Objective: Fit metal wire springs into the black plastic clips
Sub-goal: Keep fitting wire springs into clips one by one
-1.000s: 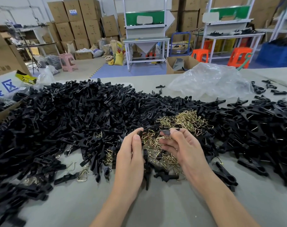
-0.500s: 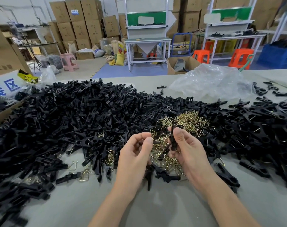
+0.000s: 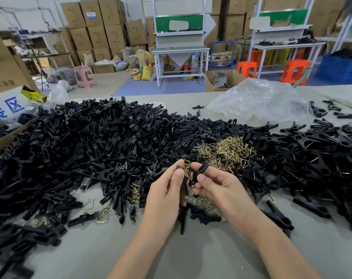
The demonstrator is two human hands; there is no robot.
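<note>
My left hand [image 3: 166, 195] grips a black plastic clip piece [image 3: 184, 186] that stands roughly upright between thumb and fingers. Close beside it, my right hand [image 3: 215, 185] pinches a second black clip piece [image 3: 201, 169] near its top. Both hands hover just above the table in front of a heap of brass-coloured wire springs [image 3: 227, 150]. A huge pile of black clip halves [image 3: 100, 141] spreads to the left and behind. Another pile of black clips [image 3: 321, 154] lies to the right. Whether a spring sits between the two held pieces is hidden by my fingers.
A crumpled clear plastic bag [image 3: 257, 101] lies at the back right of the grey table [image 3: 191, 256]. A cardboard box [image 3: 2, 137] sits at the left edge. Loose springs [image 3: 102, 215] lie near the front left. Workbenches, stools and stacked cartons fill the room behind.
Both hands have lifted off the spring heap and come together. Each now holds a black clip piece; a second ago the fingers were picking in the springs.
</note>
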